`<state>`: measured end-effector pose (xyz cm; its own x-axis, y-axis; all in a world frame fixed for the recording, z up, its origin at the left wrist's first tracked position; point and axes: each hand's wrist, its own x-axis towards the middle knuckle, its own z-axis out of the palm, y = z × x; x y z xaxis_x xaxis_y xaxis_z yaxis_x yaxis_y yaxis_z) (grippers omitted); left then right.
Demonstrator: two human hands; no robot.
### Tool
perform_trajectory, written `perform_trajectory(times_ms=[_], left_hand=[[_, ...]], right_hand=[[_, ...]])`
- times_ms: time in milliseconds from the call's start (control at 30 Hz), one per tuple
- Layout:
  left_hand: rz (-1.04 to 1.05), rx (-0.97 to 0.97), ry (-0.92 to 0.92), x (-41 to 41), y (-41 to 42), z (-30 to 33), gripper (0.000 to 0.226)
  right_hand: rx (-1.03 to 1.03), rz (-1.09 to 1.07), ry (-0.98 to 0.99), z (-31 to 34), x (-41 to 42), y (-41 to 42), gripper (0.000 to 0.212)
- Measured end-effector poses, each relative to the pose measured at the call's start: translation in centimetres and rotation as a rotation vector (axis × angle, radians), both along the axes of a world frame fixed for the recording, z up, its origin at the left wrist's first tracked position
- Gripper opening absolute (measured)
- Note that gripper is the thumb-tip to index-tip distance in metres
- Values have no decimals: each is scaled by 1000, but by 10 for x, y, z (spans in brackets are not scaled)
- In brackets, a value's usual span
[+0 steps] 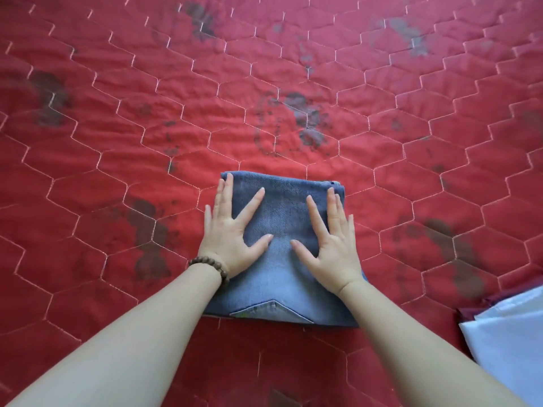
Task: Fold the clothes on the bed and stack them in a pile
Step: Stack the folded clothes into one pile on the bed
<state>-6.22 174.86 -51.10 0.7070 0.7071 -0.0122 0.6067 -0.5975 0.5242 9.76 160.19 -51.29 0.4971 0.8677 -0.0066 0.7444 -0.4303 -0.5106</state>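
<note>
A pair of blue jeans (282,218) lies folded into a compact rectangle on the red quilted bed cover (117,142), a back pocket showing at its near edge. My left hand (235,233) presses flat on the left half of the denim with fingers spread; a brown bead bracelet circles that wrist. My right hand (332,239) presses flat on the right half, fingers straight and spread. Neither hand grips the cloth.
At the lower right edge lies a white garment (511,342) on top of a dark maroon one (470,314). The red cover with its hexagon stitching and faded dark flower prints spreads out on all sides.
</note>
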Motion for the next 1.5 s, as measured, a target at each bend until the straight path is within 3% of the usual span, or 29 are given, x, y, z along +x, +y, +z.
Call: perform_trajectory(times_ms=[133,433,733,1067,1167,1300,1500], left_hand=[[142,-341,-27,-21,-10,6,86],[193,-399,34,-43,-39,14,85],[163,-446,87,-82,-152,20,87],[150,-440,199,-109,-216,22,89],[141,-311,282,-105,-222,32,87],[89,-109,133,-99,-230,59,76],[-210,-145,77,-58,-286,114,74]], right_hand=[[-65,-239,348,3,-2,-49,92],[-229,-347,431,1,-19,-78,82],[-336,-411,455,23,-67,-185,84],[-432,-430,413,29,-98,-245,86],[-488,-442,395,36,-99,-250,84],[-490,-409,368,57,-96,-268,75],[-378,-516,368,103,-65,-324,70]])
